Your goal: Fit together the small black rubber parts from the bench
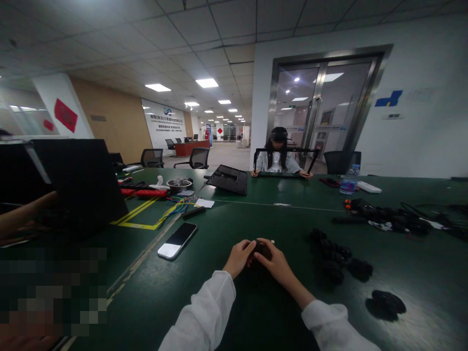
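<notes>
Both my hands meet over the green table [278, 292], around a small dark object [263, 249] that they mostly hide; its kind cannot be made out. My left hand [240, 256] curls its fingers round the object's left side. On the other side, my right hand [272, 259] grips it with the thumb laid across the front. To the right lie several black bundled items [334, 256] and a separate black piece [388, 302]. A phone [178, 241] rests on the table left of my hands.
Across the table a person [278, 158] holds a black rectangular frame [285, 150]. A black panel [228, 180], metal bowl [179, 184], coloured wires [175, 208] and water bottle [350, 180] stand farther back. Black cables [398, 219] lie right. Another person's arm [27, 214] is behind a laptop [78, 185].
</notes>
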